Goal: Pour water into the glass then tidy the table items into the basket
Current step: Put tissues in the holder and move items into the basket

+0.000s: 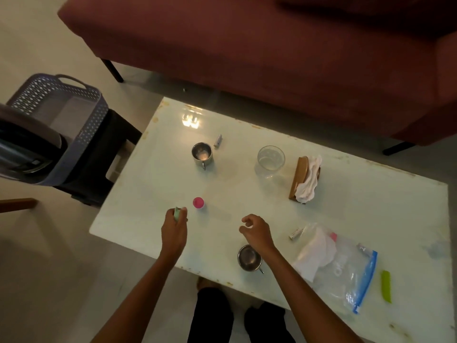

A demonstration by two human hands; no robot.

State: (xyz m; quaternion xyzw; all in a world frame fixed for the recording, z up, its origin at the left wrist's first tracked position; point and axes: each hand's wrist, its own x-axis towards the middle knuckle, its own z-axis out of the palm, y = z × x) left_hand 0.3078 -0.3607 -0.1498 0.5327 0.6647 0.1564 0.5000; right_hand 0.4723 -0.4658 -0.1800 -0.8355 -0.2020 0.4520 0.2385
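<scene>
Glass (271,159), clear and round with a little water in its bottom, stands toward the far edge of the glossy white table (153,194), just beside a curved wooden holder (298,177) stuffed with crumpled white cloth. Nearer the middle of the far edge sits a polished steel mug (201,153), and a small pale tube (218,140) lies just beyond it; I cannot read its label. My left hand (174,229) is closed around something small and pale green, most of it buried in my fingers, so its shape is unclear. Just beside that hand stands a little container with a round pink cap (198,203). My right hand (256,231) hovers with the fingers loosely curled and holds nothing. Under that wrist, at the near edge, is a second steel mug (248,258), partly covered by my forearm. Toward the near right corner lies a crinkled clear zip bag (346,271) with a blue seal and soft white stuff inside, a small stick-like thing (296,233) at its left and a bright green strip (386,286) at its right. Off the table's left edge, the grey basket (92,134) with lattice-punched plastic walls rests on a dark stool, a dark rounded object inside it cut off by the frame.
</scene>
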